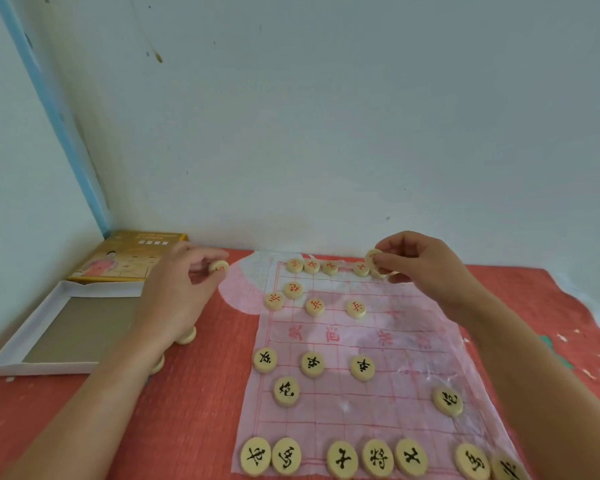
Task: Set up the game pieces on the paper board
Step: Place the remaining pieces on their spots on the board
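The left hand (pixel 182 292) pinches a red piece (pixel 219 266) in its fingertips, beside the board's (pixel 395 358) far left corner. The right hand (pixel 426 268) pinches a tilted piece (pixel 373 256) above the far edge.

Open room for you: right half of the paper board (pixel 413 368), middle rows, and the river strip. Far row blocked by red pieces (pixel 311 266) and your right hand (pixel 420 268) pinching a disc (pixel 373 255); near row packed with black pieces (pixel 342 459). Left: box tray (pixel 42 368), left hand (pixel 181 292) pinching another disc (pixel 219 266).
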Tool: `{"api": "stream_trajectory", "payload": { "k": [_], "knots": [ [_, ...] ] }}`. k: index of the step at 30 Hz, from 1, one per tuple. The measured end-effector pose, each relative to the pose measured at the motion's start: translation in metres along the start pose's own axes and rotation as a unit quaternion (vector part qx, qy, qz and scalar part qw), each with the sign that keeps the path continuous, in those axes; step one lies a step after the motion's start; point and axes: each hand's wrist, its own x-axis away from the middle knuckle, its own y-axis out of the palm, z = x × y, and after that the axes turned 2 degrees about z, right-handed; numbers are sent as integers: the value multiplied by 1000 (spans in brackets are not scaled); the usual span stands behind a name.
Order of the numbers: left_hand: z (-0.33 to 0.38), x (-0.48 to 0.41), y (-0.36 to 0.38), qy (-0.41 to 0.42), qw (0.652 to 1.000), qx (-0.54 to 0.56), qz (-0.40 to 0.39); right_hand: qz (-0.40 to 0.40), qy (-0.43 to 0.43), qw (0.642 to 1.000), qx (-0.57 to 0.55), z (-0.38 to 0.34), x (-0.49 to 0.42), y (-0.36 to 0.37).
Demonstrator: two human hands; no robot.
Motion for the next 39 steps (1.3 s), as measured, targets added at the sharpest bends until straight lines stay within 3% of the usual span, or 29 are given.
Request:
{"api": "stream_trajectory", "payload": {
  "k": [7, 25, 39],
  "knots": [
    [22, 2, 17, -7, 989, 147, -27, 45, 55, 997, 27, 21, 6, -34],
    [32, 17, 35, 30, 985, 156, -63, -4, 131, 979, 159, 36, 2, -34],
    [50, 20, 41, 6, 975, 202, -92, 36, 72, 973, 217, 35, 4, -32]
  ]
}}
